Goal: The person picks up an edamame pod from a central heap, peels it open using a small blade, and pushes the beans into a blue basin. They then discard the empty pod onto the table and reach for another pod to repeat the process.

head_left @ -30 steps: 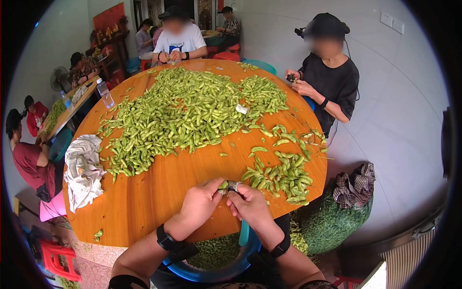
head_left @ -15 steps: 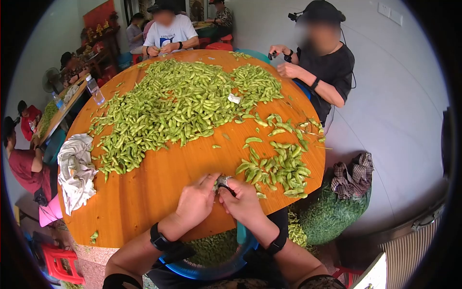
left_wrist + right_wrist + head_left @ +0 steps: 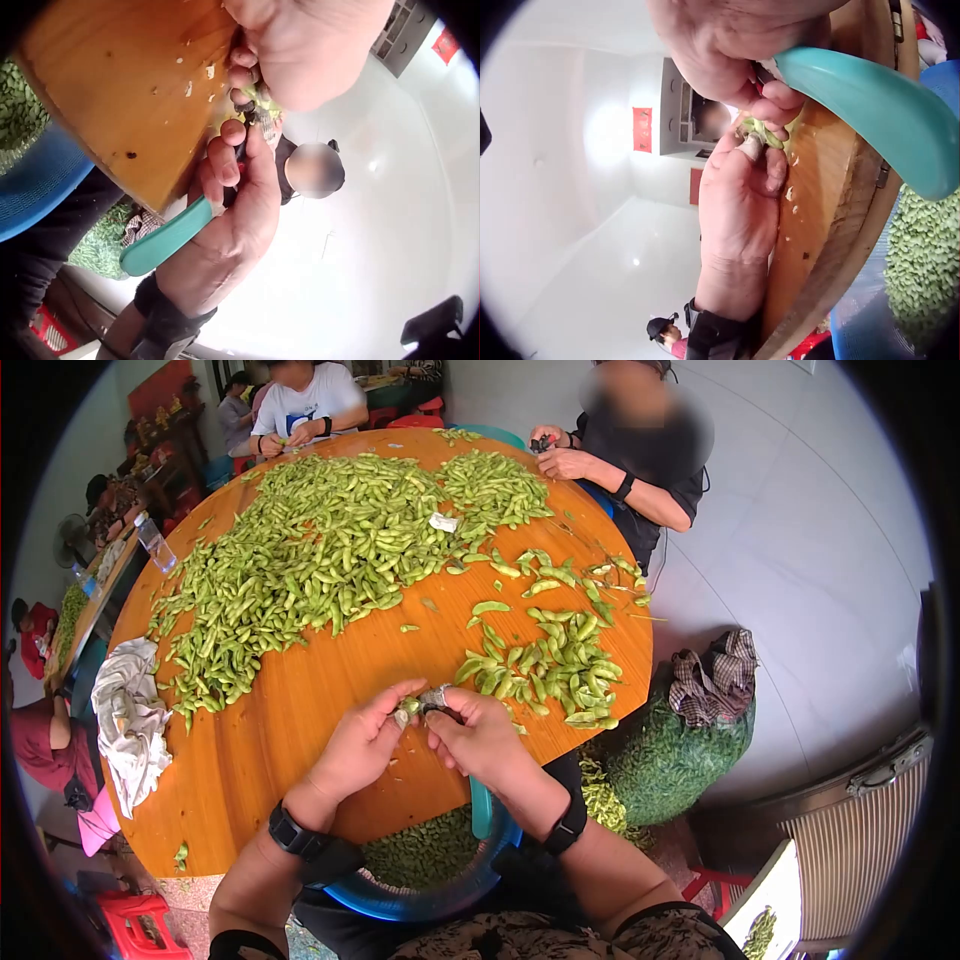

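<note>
Since the earlier frames both hands have been drawn a little further up over the round wooden table (image 3: 300, 740), and they are still pressed together at its near edge. Between them a green pod (image 3: 408, 707) is pinched: it is held by the curled fingertips of the left hand (image 3: 362, 745) and met from the other side by the right hand (image 3: 483, 742). A teal-handled tool (image 3: 166, 238) is gripped in the right hand, its handle trailing down past the palm and off the table's edge; the working end is hidden among the fingers, right at the pod. In the right wrist view the pod (image 3: 761, 131) is seen squeezed between the thumb of one hand and the fingers of the other, with pale scraps scattered on the wood beside them.

Just beyond the right hand, a small heap of pods (image 3: 550, 665) is spread. Far ahead of the left hand, the big pile of pods (image 3: 320, 555) is laid across the table. Directly below both wrists, under the table edge, a blue basin (image 3: 440, 890) filled with green pieces is seen. Well off to the left hand's outer side, a white cloth (image 3: 125, 720) is draped over the rim.
</note>
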Demonstrator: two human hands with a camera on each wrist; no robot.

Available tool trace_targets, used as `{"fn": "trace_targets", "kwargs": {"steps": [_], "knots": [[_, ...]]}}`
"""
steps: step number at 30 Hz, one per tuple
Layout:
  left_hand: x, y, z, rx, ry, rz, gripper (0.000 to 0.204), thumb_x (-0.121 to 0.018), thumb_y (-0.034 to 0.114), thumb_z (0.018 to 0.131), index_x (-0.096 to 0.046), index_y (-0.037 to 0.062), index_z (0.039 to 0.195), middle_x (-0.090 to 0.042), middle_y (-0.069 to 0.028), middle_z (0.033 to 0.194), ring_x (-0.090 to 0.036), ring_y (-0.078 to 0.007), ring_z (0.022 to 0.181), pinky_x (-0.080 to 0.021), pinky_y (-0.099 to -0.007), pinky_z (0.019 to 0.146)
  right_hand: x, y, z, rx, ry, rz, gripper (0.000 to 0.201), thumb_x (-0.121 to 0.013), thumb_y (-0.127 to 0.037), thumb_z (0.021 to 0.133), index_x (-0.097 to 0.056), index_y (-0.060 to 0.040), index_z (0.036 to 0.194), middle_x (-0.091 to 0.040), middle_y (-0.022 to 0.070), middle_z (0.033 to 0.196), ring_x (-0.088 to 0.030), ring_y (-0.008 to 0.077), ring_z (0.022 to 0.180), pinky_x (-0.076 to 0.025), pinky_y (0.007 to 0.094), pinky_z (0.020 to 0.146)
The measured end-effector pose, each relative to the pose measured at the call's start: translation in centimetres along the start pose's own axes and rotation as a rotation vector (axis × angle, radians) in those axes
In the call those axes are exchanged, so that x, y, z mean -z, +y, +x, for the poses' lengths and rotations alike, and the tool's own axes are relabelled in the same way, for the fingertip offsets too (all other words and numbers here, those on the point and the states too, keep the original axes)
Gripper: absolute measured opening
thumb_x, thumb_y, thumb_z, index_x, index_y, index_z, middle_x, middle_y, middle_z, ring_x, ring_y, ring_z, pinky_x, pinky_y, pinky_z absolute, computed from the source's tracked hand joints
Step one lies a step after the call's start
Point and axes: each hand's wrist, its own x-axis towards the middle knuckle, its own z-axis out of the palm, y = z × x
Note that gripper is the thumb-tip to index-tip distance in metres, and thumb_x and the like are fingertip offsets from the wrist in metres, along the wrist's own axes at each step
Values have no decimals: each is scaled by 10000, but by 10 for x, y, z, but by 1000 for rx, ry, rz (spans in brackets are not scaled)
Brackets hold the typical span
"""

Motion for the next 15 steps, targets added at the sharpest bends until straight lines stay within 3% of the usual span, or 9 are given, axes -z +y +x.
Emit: {"fn": "trace_targets", "kwargs": {"steps": [2, 4, 7, 11, 15], "knots": [[0, -2, 1, 40, -26, -142, 451, -425, -27, 903, -495, 86, 1334, -625, -46, 943, -565, -136, 701, -482, -267, 664, 2, -2, 0, -25, -8, 6, 112, -518, -77, 937, -628, -56, 924, -553, -10, 659, -475, 51, 472, -372, 202, 431], [2, -1, 3, 113, -28, -386, 438, -395, -25, 918, -501, 77, 1330, -567, 25, 896, -445, -58, 678, -424, -196, 647, 2, -3, 1, -47, -18, 11, 119, -515, -85, 940, -630, -61, 920, -555, -11, 660, -475, 51, 470, -373, 199, 432], [9, 1, 5, 176, -56, -527, 388, -434, 18, 943, -502, 63, 1322, -570, 22, 906, -457, -64, 704, -416, -189, 666, 3, -4, 3, -55, -35, 62, 122, -518, -96, 941, -633, -64, 915, -565, -13, 667, -481, 48, 472, -361, 192, 412], [-1, 4, 4, 116, 14, -417, 341, -505, 55, 946, -521, 52, 1287, -585, 19, 909, -478, -49, 730, -429, -200, 678, 2, -9, -1, -86, 15, 93, 104, -531, -88, 936, -630, -53, 927, -578, -9, 680, -490, 45, 480, -339, 187, 383], [-6, -9, 9, -67, 122, -167, 256, -568, 38, 909, -586, 21, 1164, -648, -30, 918, -578, -82, 795, -481, -255, 715, -3, -2, 0, -35, 49, 140, 116, -535, -91, 925, -634, -51, 970, -562, -3, 661, -477, 53, 454, -341, 204, 365]]}}
